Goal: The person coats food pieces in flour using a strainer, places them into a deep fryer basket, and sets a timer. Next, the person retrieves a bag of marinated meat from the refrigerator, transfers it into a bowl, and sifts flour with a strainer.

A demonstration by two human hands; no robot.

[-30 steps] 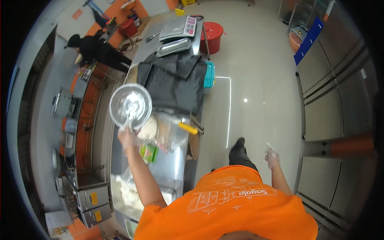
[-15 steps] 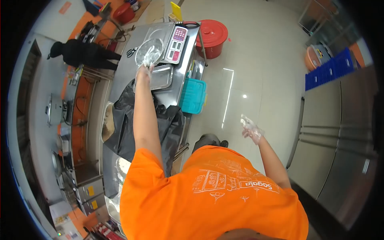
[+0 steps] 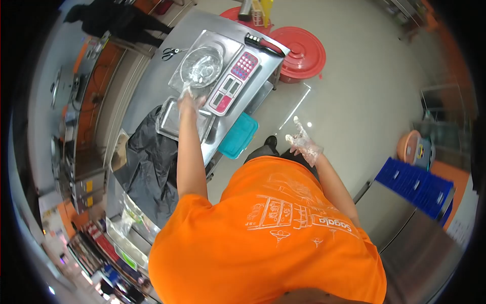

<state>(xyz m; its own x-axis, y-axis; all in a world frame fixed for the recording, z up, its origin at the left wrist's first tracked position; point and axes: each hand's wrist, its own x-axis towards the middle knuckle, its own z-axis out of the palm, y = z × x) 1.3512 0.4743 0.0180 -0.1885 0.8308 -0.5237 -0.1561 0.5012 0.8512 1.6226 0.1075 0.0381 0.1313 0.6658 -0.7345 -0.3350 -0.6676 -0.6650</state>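
My left hand (image 3: 190,100), in a clear plastic glove, pinches the near rim of a glass bowl (image 3: 205,68). White residue marks the bowl, which is over the metal plate of a digital scale (image 3: 234,83); I cannot tell whether its base touches the plate. Just below that hand lies a rectangular metal tray (image 3: 171,121). My right hand (image 3: 306,145), also gloved and smeared with white dough-like stuff, is held out over the floor with its fingers apart and nothing in them.
Scissors (image 3: 171,52) and a red-and-black handled tool (image 3: 264,44) lie on the steel table (image 3: 195,21). Black plastic sheeting (image 3: 152,162) covers its near part. A lidded red bin (image 3: 298,53) and a teal box (image 3: 240,136) stand beside it. Across the table is a person in black (image 3: 119,21).
My left hand has carried the glass bowl over the scale's plate. My right hand has come slightly inward and upward, fingers spreading. The whole view has turned with my head.
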